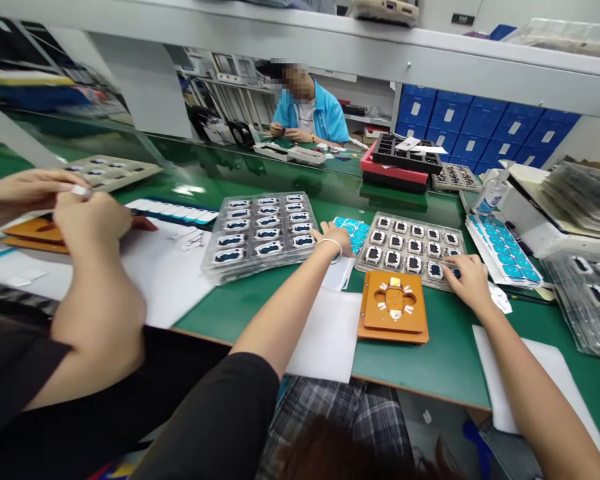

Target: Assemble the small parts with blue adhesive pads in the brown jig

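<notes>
My left hand, with a thin bracelet at the wrist, rests on a sheet of blue stickers. Its fingers are bent down onto the sheet, and what they pinch is hidden. My right hand reaches to the front right of a grey tray of small black square parts. Its thumb and forefinger close around one part in the front row. An orange jig with a small white-and-yellow piece in its recess lies on the green bench between my hands.
A clear tray stack of dark parts lies left of my hands, and a second blue sticker sheet lies to the right. A co-worker's hands work at the far left. Another person sits across the bench. A red and black tray stack stands behind.
</notes>
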Action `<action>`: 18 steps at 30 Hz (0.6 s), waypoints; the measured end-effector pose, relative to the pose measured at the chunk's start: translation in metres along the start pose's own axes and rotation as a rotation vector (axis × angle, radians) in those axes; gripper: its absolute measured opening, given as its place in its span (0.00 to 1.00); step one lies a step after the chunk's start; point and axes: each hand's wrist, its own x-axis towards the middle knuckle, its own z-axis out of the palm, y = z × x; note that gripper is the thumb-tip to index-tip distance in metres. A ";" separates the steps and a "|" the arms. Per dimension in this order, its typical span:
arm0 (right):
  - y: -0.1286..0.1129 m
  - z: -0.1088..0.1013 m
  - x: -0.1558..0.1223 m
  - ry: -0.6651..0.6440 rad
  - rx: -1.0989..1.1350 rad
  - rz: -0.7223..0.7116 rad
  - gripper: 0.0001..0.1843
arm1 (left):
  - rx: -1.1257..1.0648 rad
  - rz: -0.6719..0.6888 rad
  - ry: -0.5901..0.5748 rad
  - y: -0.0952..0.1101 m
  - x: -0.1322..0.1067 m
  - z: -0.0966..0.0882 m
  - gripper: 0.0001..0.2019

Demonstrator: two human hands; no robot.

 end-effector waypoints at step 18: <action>-0.001 -0.009 0.000 0.206 0.162 -0.060 0.31 | -0.185 0.662 0.383 0.011 -0.109 0.005 0.14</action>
